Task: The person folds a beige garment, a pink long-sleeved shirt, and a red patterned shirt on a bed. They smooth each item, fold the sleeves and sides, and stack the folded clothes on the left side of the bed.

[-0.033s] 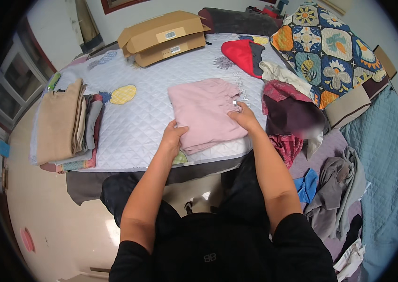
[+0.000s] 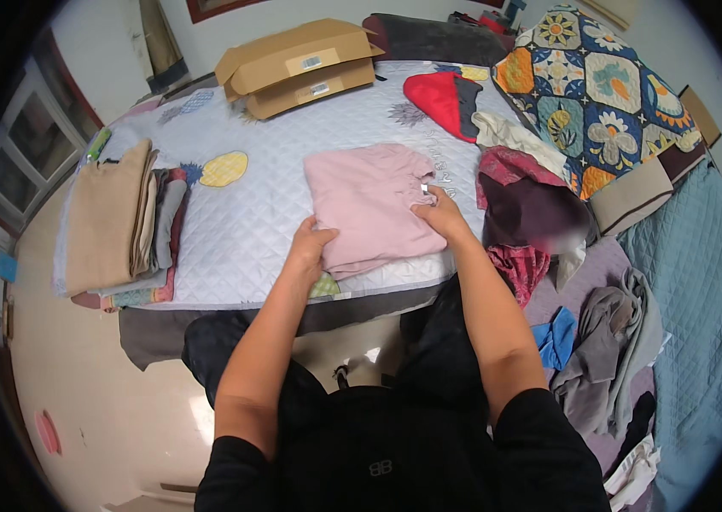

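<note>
As the left grip [image 2: 311, 246] and right grip [image 2: 444, 213] pinch its edges, the pink garment [image 2: 369, 200] lies between them.

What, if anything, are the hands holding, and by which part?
A folded pink shirt: the left hand holds its near left edge, the right hand its right edge beside the white tag.

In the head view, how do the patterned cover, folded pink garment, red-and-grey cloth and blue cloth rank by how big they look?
Largest to smallest, as they appear:
1. Patterned cover
2. Folded pink garment
3. Red-and-grey cloth
4. Blue cloth
</note>
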A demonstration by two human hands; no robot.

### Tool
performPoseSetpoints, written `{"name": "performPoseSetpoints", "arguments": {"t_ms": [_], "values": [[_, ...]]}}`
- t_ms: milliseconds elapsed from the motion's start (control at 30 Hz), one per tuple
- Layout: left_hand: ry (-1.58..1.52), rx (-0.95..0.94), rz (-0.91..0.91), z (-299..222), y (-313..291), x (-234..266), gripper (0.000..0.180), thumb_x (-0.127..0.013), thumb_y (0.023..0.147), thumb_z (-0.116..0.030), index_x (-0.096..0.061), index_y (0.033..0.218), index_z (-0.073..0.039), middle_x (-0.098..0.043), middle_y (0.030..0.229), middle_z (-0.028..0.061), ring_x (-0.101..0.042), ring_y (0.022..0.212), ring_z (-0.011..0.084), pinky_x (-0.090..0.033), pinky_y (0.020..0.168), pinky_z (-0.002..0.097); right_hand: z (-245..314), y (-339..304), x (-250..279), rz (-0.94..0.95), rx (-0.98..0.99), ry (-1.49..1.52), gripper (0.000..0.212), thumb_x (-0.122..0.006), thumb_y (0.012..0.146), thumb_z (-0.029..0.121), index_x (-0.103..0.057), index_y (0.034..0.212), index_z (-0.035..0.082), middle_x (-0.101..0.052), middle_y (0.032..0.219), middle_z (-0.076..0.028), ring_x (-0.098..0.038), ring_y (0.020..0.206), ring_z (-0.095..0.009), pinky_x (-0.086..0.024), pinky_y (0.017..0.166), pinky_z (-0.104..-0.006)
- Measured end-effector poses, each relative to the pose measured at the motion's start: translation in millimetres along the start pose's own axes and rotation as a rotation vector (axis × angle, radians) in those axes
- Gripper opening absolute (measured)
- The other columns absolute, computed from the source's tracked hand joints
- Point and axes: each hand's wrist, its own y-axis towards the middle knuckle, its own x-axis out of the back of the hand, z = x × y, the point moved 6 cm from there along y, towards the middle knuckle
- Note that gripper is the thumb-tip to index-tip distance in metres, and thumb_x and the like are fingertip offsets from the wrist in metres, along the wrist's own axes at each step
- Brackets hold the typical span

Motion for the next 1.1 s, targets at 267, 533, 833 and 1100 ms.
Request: {"name": "performPoseSetpoints", "arguments": {"t_ms": [267,533,833,1100], "values": [[0.312,-0.008,-0.045,-50,-44,91,0.065,-0.068,0.086,-0.002,-0.042,0.146,0.003,-0.063,0.127,0.0207,-0.065,0.113,0.0306,-0.054,0.1,0.0406,13,-42,-69,0.15,0.035,-0.036,0.073,-0.08,0.083,0.021,-0.048,0.146,0.002,-0.064,0.122,-0.017,-0.064,0.11,-0.027,-0.053,0.092,-0.0362],[1.309,-0.838,-0.303,-62,-48,54,0.075,-0.069,0.091,-0.028,-0.039,0.152,0.003,-0.037,0.156,0.0268,-0.034,0.146,0.04,-0.031,0.117,0.05,117,-76,-113,-0.274,0.761,-0.549,0.075,-0.076,0.084,0.03,-0.047,0.147,0.003,-0.042,0.154,-0.024,-0.038,0.143,-0.043,-0.031,0.118,-0.0516],[1.648,-0.681,-0.208,-39,-20,36,0.077,-0.056,0.098,-0.049,-0.037,0.157,-0.004,-0.029,0.166,0.0175,-0.022,0.156,0.0317,-0.016,0.122,0.0608,83,-30,-191,-0.03,0.594,-0.891,0.076,-0.059,0.093,0.057,-0.044,0.156,0.017,-0.032,0.166,-0.013,-0.015,0.157,-0.035,-0.005,0.123,-0.0631],[1.682,-0.659,-0.249,-30,-19,38,0.079,-0.055,0.098,-0.051,-0.037,0.157,-0.002,-0.03,0.166,0.0194,-0.022,0.156,0.0325,-0.013,0.121,0.0632,75,-22,-193,-0.123,0.562,-0.908,0.073,-0.057,0.095,0.058,-0.049,0.153,0.015,-0.033,0.165,-0.015,-0.017,0.156,-0.037,-0.003,0.122,-0.0653]]}}
